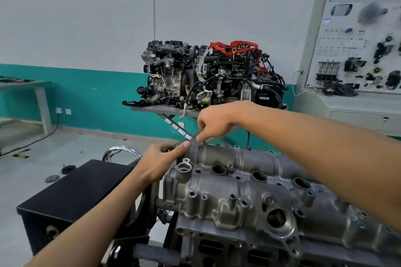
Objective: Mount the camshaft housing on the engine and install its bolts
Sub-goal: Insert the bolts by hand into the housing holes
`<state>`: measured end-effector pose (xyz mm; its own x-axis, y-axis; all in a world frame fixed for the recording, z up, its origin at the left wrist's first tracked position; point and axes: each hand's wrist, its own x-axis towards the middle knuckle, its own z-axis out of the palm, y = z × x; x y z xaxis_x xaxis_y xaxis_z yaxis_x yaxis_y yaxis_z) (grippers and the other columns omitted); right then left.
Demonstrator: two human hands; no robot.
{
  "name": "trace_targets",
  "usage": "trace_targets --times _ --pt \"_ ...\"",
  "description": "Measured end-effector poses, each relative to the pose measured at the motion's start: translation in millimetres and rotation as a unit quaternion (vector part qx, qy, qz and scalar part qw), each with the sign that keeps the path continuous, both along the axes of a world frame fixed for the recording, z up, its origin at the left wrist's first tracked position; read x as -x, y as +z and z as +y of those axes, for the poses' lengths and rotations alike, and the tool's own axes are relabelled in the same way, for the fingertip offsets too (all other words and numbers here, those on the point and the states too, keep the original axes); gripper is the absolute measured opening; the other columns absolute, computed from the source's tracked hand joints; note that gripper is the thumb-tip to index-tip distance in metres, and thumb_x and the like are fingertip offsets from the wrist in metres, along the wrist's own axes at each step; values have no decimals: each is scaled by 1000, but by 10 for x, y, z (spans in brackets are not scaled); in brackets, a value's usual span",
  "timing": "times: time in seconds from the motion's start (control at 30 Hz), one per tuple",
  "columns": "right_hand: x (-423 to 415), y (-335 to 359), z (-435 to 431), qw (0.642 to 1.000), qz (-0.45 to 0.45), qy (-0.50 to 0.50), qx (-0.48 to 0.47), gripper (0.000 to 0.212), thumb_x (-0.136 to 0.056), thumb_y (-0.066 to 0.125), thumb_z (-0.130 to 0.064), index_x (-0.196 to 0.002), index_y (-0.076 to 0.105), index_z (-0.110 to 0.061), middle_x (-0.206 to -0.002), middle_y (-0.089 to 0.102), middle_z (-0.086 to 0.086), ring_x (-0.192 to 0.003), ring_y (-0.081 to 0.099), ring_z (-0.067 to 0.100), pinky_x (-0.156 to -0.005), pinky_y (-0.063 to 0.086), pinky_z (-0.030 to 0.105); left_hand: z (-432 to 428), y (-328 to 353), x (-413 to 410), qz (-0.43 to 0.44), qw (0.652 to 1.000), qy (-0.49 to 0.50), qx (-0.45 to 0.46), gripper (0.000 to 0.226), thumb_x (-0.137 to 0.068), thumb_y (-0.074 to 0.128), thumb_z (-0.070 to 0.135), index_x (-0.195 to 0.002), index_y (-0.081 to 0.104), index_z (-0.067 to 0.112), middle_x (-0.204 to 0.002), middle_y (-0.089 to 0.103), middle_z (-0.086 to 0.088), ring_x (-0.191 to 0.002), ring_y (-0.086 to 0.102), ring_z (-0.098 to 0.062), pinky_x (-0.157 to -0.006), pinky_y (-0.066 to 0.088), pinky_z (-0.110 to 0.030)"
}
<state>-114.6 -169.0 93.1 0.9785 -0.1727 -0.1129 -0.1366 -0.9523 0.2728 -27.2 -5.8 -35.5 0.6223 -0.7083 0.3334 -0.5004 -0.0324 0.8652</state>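
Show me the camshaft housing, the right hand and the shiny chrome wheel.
camshaft housing (251, 158), head view, far rounded ridge.
right hand (213, 122), head view, back of hand.
chrome wheel (123, 147), head view, top rim.

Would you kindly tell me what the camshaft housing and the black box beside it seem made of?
Camshaft housing: likely cast aluminium, dull grey, with grainy skin and rounded bosses. Black box: perhaps painted sheet metal, matte with crisp edges; hard to confirm.

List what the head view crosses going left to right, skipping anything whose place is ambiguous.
grey workbench → black box → left hand → right hand → training display board. Left out: the camshaft housing and the background engines, since both span the hands.
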Motion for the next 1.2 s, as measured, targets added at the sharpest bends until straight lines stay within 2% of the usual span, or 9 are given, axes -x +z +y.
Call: trace_targets --times 0.07,0.2,0.33,0.4,0.57,0.73,0.97,1.1,1.2 --pt "-9 -56 -6 999 18 14 23 38 -99 52 -43 -88 64 -9 -79 61 0 -75 58 21 -53 36 27 21 132 37 -13 999 47 16 82 -67 48 91 -83 77 16 -63 68 17 -50 59 2 -60 40 -26" --pt "-61 -170 0 998 -50 -35 8 59 -101 32 -57 -65 52 -14 -68 54 -1 -63 52 15 -53 32 29 -19 395 112 113 989 63 76 82 -82 34 84 -89 73 12 -89 78 -1 -43 54 4 -51 43 -24" --pt "-28 -79 -21 999 -9 -31 -27 49 -94 50 -57 -78 64 -13 -78 64 1 -76 61 23 -58 42 28 -66 536 174 251 958 34 132 85 -89 28 79 -90 71 6 -68 67 -3 -35 25 -8 -41 16 -21" --pt "-3 -129 -26 1000 -3 -18 1 41 -99 49 -46 -72 57 -17 -73 57 -3 -75 57 23 -54 34 27 -87 592 208 303 941 17 150 84 -89 29 80 -91 70 6 -61 52 -1 -35 23 -8 -39 15 -20" --pt "30 -113 16 997 -56 -50 -19 58 -95 43 -63 -63 55 -16 -63 55 -2 -57 51 16 -50 31 29 -83 688 345 409 896 -66 162 79 -88 29 81 -92 62 9 -51 39 2 -32 21 -8 -37 16 -17" --pt "83 -139 38 998 -66 -25 0 47 -100 46 -47 -64 51 -17 -65 52 -2 -61 51 19 -50 32 28 -139 733 471 425 886 -108 153 78 -86 26 84 -86 56 12 -52 35 1 -31 21 -8 -37 16 -15" --pt "350 237 51 920 -309 0 -240 42 -93 56 -21 -54 47 -11 -52 42 3 -48 36 17 -58 38 35 -214 743 563 387 895 -156 159 76 -81 27 89 -71 43 16 -53 29 -1 -32 21 -9 -36 16 -17" --pt "538 320 262 937 -202 78 -274 25 -90 68 -38 -92 75 -14 -65 67 -15 -58 56 -2 -60 45 17 -256 800 596 336 921 -158 120 78 -83 22 87 -64 50 17 -52 28 -1 -34 19 -10 -39 13 -16" --pt "603 348 287 939 -212 123 -243 23 -91 70 -30 -95 77 -9 -77 71 4 -62 54 5 -62 43 22 -280 890 643 304 937 -142 100 76 -89 24 81 -50 49 21 -52 25 -1 -34 18 -9 -38 13 -15"
